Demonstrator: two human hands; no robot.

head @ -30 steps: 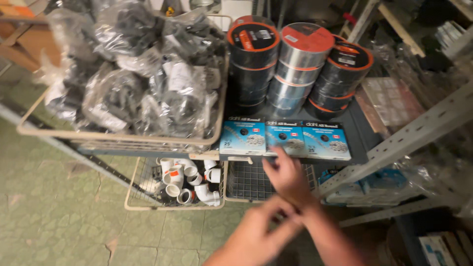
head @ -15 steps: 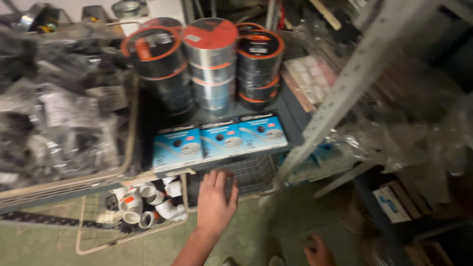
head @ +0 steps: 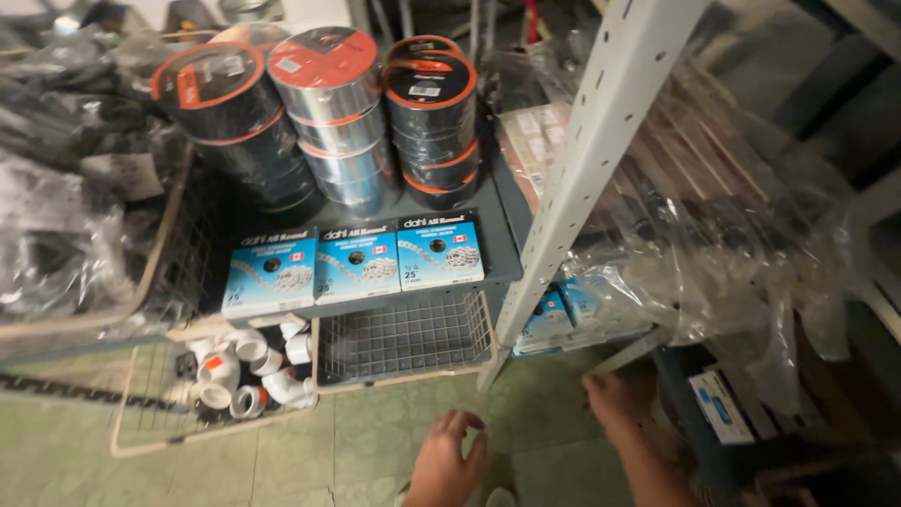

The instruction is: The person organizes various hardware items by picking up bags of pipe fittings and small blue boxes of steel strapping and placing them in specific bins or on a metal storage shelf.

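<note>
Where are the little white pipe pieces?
In the head view, the white plastic pipe fittings sit low on the left in a wire basket, below the blue boxes.

We stood in a hardware stockroom: metal shelving upright (head: 601,160) at 1 o'clock, stacked tape rolls (head: 328,113) at 11, pipe fittings basket (head: 141,441) at 8.
</note>
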